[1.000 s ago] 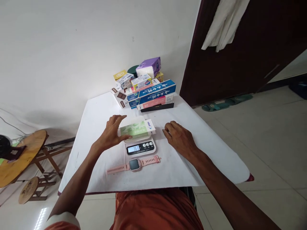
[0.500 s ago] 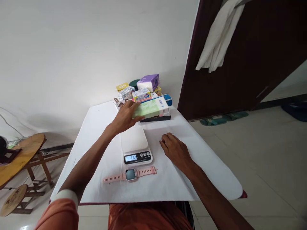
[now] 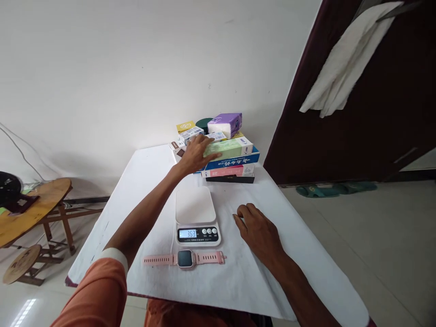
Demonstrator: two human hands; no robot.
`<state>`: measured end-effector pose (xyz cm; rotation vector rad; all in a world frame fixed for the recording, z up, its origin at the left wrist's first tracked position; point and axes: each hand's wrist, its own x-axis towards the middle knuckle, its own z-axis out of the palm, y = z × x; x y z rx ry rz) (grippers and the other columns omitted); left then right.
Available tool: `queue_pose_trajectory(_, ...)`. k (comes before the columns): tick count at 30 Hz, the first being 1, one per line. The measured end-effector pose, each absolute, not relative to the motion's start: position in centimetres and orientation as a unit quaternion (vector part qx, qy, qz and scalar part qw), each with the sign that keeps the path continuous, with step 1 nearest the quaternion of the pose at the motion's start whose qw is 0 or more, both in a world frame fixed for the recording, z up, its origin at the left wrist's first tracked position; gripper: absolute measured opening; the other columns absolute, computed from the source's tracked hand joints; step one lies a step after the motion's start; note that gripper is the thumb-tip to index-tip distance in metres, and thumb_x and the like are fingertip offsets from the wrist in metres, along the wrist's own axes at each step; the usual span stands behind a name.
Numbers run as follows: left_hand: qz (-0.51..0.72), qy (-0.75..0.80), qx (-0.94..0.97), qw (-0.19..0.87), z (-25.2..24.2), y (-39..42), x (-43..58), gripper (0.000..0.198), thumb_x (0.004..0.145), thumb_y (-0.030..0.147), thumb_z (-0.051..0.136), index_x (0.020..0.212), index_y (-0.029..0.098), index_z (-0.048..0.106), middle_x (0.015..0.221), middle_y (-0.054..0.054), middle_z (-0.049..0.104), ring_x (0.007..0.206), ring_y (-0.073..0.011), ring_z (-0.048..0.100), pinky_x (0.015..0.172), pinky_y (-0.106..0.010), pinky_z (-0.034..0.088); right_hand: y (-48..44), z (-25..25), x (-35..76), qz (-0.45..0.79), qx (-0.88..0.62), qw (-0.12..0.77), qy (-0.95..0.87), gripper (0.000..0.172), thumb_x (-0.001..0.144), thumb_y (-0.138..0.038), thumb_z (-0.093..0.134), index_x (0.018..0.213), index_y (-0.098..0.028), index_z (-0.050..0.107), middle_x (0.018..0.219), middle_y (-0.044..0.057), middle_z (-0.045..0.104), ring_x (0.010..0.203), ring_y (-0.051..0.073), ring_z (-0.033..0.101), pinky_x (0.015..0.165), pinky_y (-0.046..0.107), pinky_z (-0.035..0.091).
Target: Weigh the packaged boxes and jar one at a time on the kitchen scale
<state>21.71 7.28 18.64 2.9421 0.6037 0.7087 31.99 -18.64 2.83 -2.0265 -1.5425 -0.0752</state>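
Purple pack [image 3: 225,124] stands behind green box [image 3: 229,147]

the surface [image 3: 139,175] is covered in matt white cloth [image 3: 296,238] with soft creases. the scale [image 3: 195,206] looks like smooth white plastic, its panel [image 3: 199,233] dark and glossy. the watch [image 3: 185,262] has a matt, rubbery-looking pink strap [image 3: 160,260] and a glassy face [image 3: 185,258]. the green box [image 3: 230,147] seems smooth printed card, the purple packet [image 3: 225,120] shiny film. the towel [image 3: 350,59] is cloth, the stool [image 3: 23,263] wood, the floor [image 3: 350,231] polished tile.

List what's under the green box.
A blue box, pink box and black box show below the green box; its underside is hidden, its left end behind the left hand.
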Motion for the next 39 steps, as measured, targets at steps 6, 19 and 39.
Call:
queue_pose_trajectory(6,0.275,0.371,0.887,0.028,20.6,14.0,19.2,0.045,0.102,0.044,0.064,0.14,0.02,0.061,0.141,-0.019,0.061,0.133,-0.0353,0.056,0.111,-0.052,0.048,-16.5,7.1,33.2,0.163,-0.774,0.2,-0.578,0.029,0.102,-0.024,0.052,0.075,-0.024,0.045,0.085,0.002,0.065,0.073,0.017,0.06,0.066,0.03,0.037)
queue_pose_trajectory(19,0.3,0.405,0.854,0.13,18.7,17.1,19.9,0.047,0.082,0.034,0.081,0.12,0.018,0.06,0.126,-0.014,0.068,0.115,-0.0286,0.063,0.099,-0.043,0.053,-13.1,3.6,33.4,0.032,-0.748,0.264,-0.607,0.026,0.105,-0.031,0.049,0.083,-0.023,0.061,0.085,0.004,0.069,0.07,0.018,0.062,0.065,0.03,0.036)
queue_pose_trajectory(39,0.217,0.303,0.9,0.227,11.8,-4.7,5.7,0.052,0.095,0.041,0.074,0.14,0.026,0.054,0.129,-0.01,0.067,0.118,-0.0277,0.065,0.095,-0.043,0.055,-12.8,4.8,33.0,0.055,-0.76,0.273,-0.587,0.022,0.098,-0.028,0.051,0.08,-0.022,0.063,0.083,0.006,0.069,0.074,0.02,0.058,0.068,0.032,0.033)
